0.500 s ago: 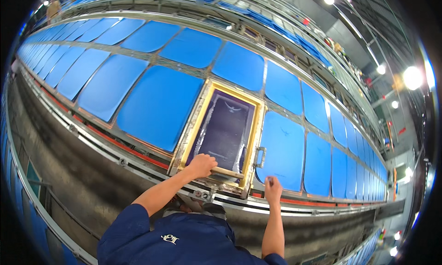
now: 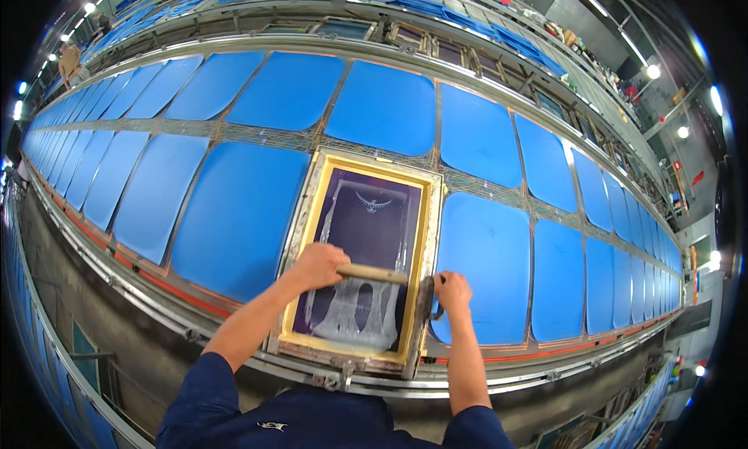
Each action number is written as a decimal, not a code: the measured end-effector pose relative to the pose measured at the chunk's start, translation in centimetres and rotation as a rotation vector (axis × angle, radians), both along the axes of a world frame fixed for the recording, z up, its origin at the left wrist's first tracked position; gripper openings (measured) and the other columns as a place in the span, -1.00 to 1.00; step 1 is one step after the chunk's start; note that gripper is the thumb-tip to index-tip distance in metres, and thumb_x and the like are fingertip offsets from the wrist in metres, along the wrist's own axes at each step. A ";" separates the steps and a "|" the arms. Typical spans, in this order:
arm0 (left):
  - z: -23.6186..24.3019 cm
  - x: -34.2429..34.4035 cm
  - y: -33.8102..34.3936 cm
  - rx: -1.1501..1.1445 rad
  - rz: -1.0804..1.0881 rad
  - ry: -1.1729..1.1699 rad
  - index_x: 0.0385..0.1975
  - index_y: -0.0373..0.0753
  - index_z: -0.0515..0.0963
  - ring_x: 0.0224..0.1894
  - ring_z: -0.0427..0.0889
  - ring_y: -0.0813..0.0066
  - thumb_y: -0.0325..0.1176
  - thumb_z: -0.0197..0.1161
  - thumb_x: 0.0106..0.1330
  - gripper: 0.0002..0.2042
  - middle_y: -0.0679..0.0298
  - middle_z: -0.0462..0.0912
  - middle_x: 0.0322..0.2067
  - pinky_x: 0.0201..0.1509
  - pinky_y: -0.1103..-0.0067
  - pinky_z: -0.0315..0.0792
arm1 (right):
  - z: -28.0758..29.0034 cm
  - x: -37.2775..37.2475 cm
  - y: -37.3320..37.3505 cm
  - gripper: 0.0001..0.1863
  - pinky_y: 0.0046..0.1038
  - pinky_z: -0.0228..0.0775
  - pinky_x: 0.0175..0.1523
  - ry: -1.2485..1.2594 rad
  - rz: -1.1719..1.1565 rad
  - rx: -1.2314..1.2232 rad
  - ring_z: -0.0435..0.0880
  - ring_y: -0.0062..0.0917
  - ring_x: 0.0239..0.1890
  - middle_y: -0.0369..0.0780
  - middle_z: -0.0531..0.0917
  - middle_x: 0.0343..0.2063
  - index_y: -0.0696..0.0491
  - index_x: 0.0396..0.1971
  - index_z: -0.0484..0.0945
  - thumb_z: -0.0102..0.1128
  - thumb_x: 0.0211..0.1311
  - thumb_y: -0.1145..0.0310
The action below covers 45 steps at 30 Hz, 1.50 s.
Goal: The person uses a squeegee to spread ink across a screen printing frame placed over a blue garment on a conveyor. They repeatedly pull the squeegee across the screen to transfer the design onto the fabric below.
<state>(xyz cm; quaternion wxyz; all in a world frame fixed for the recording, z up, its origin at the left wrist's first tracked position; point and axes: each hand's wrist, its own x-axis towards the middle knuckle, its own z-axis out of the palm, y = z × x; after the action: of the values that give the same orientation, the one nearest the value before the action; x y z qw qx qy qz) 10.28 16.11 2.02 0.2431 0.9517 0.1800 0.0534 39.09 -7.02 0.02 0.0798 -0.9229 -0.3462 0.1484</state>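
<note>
Gripping a wooden squeegee (image 2: 375, 273) inside the yellow-edged screen frame (image 2: 425, 215): left hand (image 2: 318, 266). Clasping the dark handle (image 2: 436, 315) at the frame's right side: right hand (image 2: 454, 292). Blue panels (image 2: 487, 254): left, right and beyond the frame.

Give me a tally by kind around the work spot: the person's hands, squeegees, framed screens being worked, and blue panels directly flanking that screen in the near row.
Hands: 2 (left hand, right hand)
Wooden-handled squeegee: 1
Framed screen: 1
Flanking blue panels: 2 (left panel, right panel)
Total: 6
</note>
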 end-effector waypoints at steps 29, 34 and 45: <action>-3.1 -5.8 -8.8 0.028 -0.006 -0.132 -0.39 -0.03 0.70 -0.34 0.65 0.22 -0.36 0.44 -0.17 -0.75 0.32 0.67 -0.42 -0.25 0.34 0.53 | 0.7 -12.6 -0.7 -0.77 -0.19 0.47 0.01 -0.019 0.774 0.247 0.71 -0.20 -0.30 -0.14 0.71 -0.50 0.04 -0.47 0.70 0.46 -0.28 0.43; -2.3 -9.3 -12.5 0.123 0.013 -0.158 -0.33 -0.07 0.70 -0.34 0.64 0.30 -0.34 0.47 -0.20 -0.68 0.37 0.67 -0.35 -0.25 0.37 0.49 | 2.8 -14.1 -4.0 -0.59 -0.21 0.39 0.17 0.247 0.601 0.337 0.67 -0.22 -0.05 -0.09 0.73 -0.20 0.09 -0.15 0.70 0.53 -0.02 0.25; -0.4 2.5 2.3 0.174 -0.086 -0.122 -0.45 -0.01 0.72 -0.37 0.63 0.37 -0.21 0.51 -0.07 -0.82 0.42 0.70 -0.46 -0.15 0.39 0.33 | -4.4 -1.1 -0.6 -0.75 -0.08 0.45 -0.10 -0.218 0.049 0.256 0.64 -0.03 -0.27 -0.06 0.69 -0.41 0.12 -0.24 0.67 0.22 0.35 0.22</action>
<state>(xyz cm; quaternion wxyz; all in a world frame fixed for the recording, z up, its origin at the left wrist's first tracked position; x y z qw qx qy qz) 12.82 18.37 1.65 0.1722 0.9710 0.1184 0.1159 37.94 -7.60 -4.40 0.1551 -0.9071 -0.3913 0.0037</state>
